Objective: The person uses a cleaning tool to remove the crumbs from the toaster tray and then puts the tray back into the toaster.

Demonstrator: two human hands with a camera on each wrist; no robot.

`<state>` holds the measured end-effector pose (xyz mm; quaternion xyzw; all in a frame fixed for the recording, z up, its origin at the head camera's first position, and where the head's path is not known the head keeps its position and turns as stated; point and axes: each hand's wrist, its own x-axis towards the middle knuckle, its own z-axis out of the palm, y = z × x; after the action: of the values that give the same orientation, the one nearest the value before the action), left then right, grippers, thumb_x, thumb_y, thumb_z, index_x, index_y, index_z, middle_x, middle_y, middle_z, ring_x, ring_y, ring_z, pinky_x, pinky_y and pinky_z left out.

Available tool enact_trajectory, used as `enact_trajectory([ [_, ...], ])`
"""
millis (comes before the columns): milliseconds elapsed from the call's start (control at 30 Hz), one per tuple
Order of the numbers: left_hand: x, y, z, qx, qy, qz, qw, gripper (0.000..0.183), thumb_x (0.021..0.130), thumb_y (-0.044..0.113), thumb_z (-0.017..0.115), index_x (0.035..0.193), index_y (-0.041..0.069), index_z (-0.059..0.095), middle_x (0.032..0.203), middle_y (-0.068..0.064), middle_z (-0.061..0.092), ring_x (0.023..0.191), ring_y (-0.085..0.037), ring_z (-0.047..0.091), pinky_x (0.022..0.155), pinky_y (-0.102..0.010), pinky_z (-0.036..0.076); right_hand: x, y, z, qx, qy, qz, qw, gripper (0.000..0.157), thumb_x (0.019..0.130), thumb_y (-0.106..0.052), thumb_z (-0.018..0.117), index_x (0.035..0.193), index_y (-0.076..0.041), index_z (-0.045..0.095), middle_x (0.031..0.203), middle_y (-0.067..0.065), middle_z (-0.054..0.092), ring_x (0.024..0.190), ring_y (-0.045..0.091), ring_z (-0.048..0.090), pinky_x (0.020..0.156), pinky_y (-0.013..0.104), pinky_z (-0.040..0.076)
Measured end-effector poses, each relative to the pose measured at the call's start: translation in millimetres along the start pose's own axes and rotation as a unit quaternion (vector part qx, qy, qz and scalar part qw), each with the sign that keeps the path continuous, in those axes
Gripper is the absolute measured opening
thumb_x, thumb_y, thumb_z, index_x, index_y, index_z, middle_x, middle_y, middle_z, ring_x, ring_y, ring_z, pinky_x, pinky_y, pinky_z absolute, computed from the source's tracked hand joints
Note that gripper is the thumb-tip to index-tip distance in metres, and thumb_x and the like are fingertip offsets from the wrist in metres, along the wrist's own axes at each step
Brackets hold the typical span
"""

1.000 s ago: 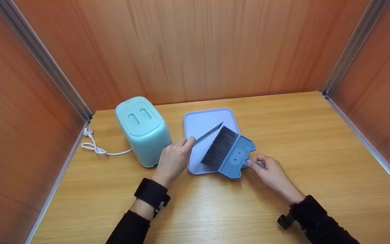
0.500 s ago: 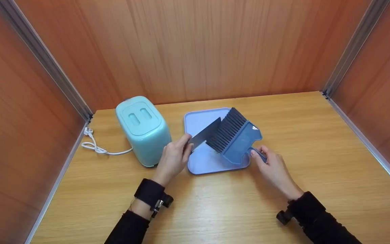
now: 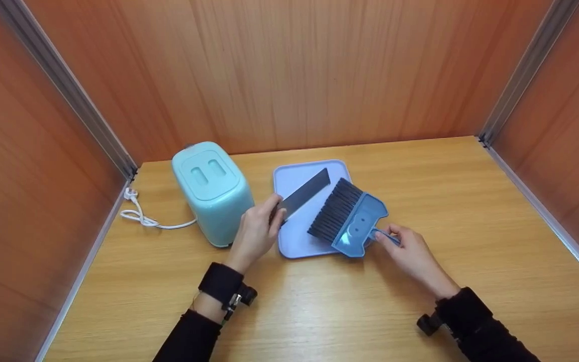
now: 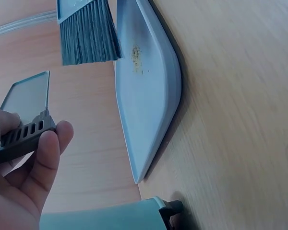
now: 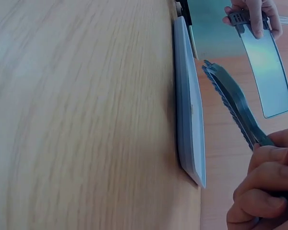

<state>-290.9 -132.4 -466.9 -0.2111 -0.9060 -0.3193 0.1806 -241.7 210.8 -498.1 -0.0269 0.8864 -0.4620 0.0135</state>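
Observation:
My left hand (image 3: 258, 226) pinches a toaster crumb tray (image 3: 305, 191), a flat metal plate with a dark slotted plastic end, held tilted above a lilac tray (image 3: 289, 246). By its handle, my right hand (image 3: 410, 255) grips a blue brush (image 3: 357, 229) with long dark bristles. The bristles hang over the lilac tray, just right of the crumb tray and apart from it. A small patch of brown crumbs (image 4: 137, 58) lies on the lilac tray in the left wrist view. Beside my left hand stands a mint-green toaster (image 3: 211, 193).
A white cord with a plug (image 3: 131, 195) lies coiled left of the toaster on the wooden table (image 3: 450, 196). Wood-patterned panels (image 3: 289, 75) enclose the back and both sides.
The crumb tray has turned from nearly edge-on to show its flat face. The brush swung up against the crumb tray half a second ago, then came back down towards me.

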Motion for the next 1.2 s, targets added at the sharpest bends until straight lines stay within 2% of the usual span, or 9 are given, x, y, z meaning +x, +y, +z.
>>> enact_trajectory([
  [200, 1.3, -2.7, -0.5, -0.057, -0.06, -0.064, 0.9945, 0.006, 0.109, 0.014, 0.062, 0.114, 0.01, 0.062, 0.093, -0.009, 0.072, 0.074, -0.017, 0.067, 0.064, -0.032, 0.057, -5, -12, -3.0, 0.016, 0.057, -0.053, 0.997, 0.021, 0.109, -0.026, 0.065, 0.105, -0.006, 0.067, 0.084, 0.004, 0.06, 0.074, 0.016, 0.053, 0.062, 0.023, 0.042],
  [267, 1.0, -3.9, -0.2, -0.094, -0.089, -0.096, 0.987, 0.006, 0.11, 0.014, 0.062, 0.113, 0.01, 0.061, 0.094, -0.01, 0.072, 0.071, -0.016, 0.069, 0.062, -0.031, 0.059, -5, -17, -1.7, 0.026, 0.069, -0.061, 0.995, 0.02, 0.109, -0.025, 0.065, 0.107, -0.006, 0.068, 0.086, 0.005, 0.061, 0.075, 0.017, 0.053, 0.063, 0.023, 0.041],
  [367, 0.2, -3.4, -0.7, -0.148, -0.13, -0.143, 0.9699, 0.008, 0.11, 0.015, 0.062, 0.116, 0.011, 0.06, 0.099, -0.011, 0.074, 0.07, -0.018, 0.073, 0.062, -0.034, 0.063, -5, -23, 3.1, 0.034, 0.071, -0.071, 0.994, 0.019, 0.11, -0.025, 0.064, 0.109, -0.007, 0.068, 0.085, 0.004, 0.059, 0.075, 0.017, 0.052, 0.064, 0.024, 0.039],
  [467, -0.2, -2.1, -0.6, -0.185, -0.159, -0.165, 0.9556, 0.013, 0.109, 0.016, 0.063, 0.12, 0.011, 0.059, 0.103, -0.013, 0.075, 0.073, -0.02, 0.075, 0.063, -0.038, 0.066, -4, -26, 11.2, 0.036, 0.063, -0.082, 0.994, 0.016, 0.11, -0.023, 0.064, 0.107, -0.008, 0.068, 0.083, 0.003, 0.058, 0.074, 0.016, 0.052, 0.065, 0.023, 0.039],
  [667, -0.6, 0.7, 0.5, -0.217, -0.187, -0.159, 0.9447, 0.02, 0.106, 0.013, 0.066, 0.124, 0.009, 0.06, 0.106, -0.019, 0.076, 0.075, -0.021, 0.076, 0.065, -0.04, 0.067, -1, -28, 26.6, 0.034, 0.039, -0.111, 0.992, 0.013, 0.109, -0.02, 0.064, 0.105, -0.008, 0.067, 0.084, 0.002, 0.061, 0.076, 0.016, 0.055, 0.068, 0.023, 0.042],
  [867, -2.2, 0.8, 0.2, -0.227, -0.204, -0.159, 0.9386, 0.021, 0.106, 0.011, 0.066, 0.126, 0.01, 0.059, 0.109, -0.017, 0.073, 0.08, -0.02, 0.074, 0.067, -0.039, 0.067, 3, -26, 30.3, 0.019, 0.027, -0.117, 0.993, 0.014, 0.109, -0.022, 0.065, 0.104, -0.009, 0.067, 0.082, 0.001, 0.058, 0.077, 0.016, 0.054, 0.068, 0.024, 0.043],
  [933, -3.1, 0.5, 0.0, -0.223, -0.209, -0.156, 0.9394, 0.02, 0.107, 0.012, 0.065, 0.126, 0.011, 0.059, 0.112, -0.015, 0.072, 0.086, -0.021, 0.073, 0.068, -0.039, 0.066, 4, -25, 30.4, 0.007, 0.028, -0.115, 0.993, 0.014, 0.109, -0.023, 0.065, 0.104, -0.009, 0.067, 0.081, 0.001, 0.057, 0.076, 0.016, 0.054, 0.068, 0.024, 0.043],
  [1067, -5.0, -0.1, -1.0, -0.2, -0.209, -0.138, 0.9471, 0.018, 0.107, 0.013, 0.064, 0.125, 0.013, 0.06, 0.113, -0.013, 0.071, 0.092, -0.022, 0.071, 0.07, -0.04, 0.066, 6, -21, 30.2, -0.027, 0.031, -0.111, 0.993, 0.016, 0.109, -0.026, 0.065, 0.102, -0.011, 0.066, 0.081, 0.0, 0.056, 0.076, 0.015, 0.054, 0.067, 0.024, 0.043],
  [1200, -6.2, 0.5, -4.4, -0.195, -0.211, -0.113, 0.9511, 0.017, 0.108, 0.011, 0.063, 0.125, 0.01, 0.061, 0.109, -0.013, 0.072, 0.09, -0.022, 0.073, 0.072, -0.042, 0.066, 8, -18, 27.0, -0.072, 0.045, -0.12, 0.989, 0.017, 0.109, -0.027, 0.066, 0.099, -0.013, 0.066, 0.078, -0.002, 0.056, 0.073, 0.014, 0.054, 0.064, 0.024, 0.042],
])
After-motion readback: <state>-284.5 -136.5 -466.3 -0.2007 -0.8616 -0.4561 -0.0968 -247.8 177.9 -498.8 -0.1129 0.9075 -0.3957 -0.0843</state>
